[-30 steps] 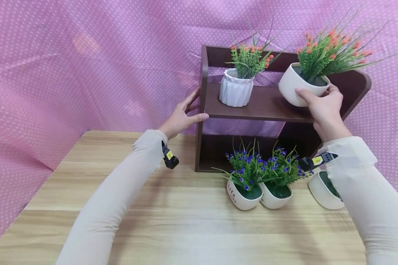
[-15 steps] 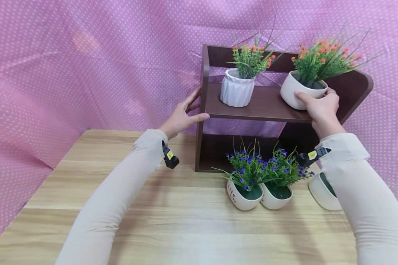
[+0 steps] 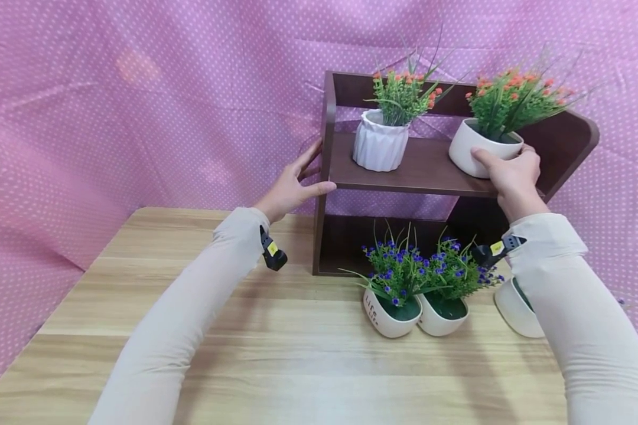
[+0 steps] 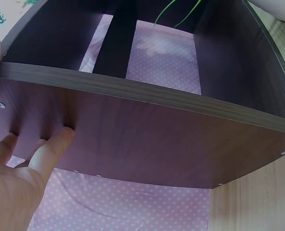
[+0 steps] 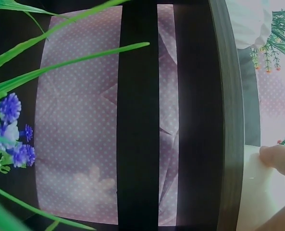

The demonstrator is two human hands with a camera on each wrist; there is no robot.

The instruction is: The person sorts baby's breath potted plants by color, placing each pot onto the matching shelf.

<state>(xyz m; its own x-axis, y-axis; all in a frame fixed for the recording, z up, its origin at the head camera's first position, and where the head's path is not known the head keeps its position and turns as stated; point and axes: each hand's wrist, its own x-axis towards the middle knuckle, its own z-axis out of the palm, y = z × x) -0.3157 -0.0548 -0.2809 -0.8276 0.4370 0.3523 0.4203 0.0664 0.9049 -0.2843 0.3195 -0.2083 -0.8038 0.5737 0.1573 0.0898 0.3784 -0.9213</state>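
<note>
My right hand (image 3: 517, 177) grips a round white potted plant (image 3: 469, 144) with orange flowers, thumb on the front of the pot and fingers round its right side. The pot stands at the right of the upper board of a dark brown shelf (image 3: 424, 168). On the left, my left hand (image 3: 287, 192) presses straight fingertips against the outer side panel (image 4: 147, 144), its thumb at the front edge. A ribbed white pot (image 3: 380, 144) with orange flowers stands at the upper board's left. In the right wrist view, my thumb (image 5: 279, 159) lies on the held pot's wall.
Two white pots with blue flowers, a left one (image 3: 390, 316) and a right one (image 3: 443, 316), stand before the shelf on the wooden table (image 3: 276, 366). Another white pot (image 3: 517, 310) is partly hidden by my right sleeve. A pink dotted cloth (image 3: 191, 100) hangs behind.
My right hand has brought the orange-flowered potted plant down and slightly left onto the upper board, and the pot has gone from tilted to nearly upright. My left hand stays in place.
</note>
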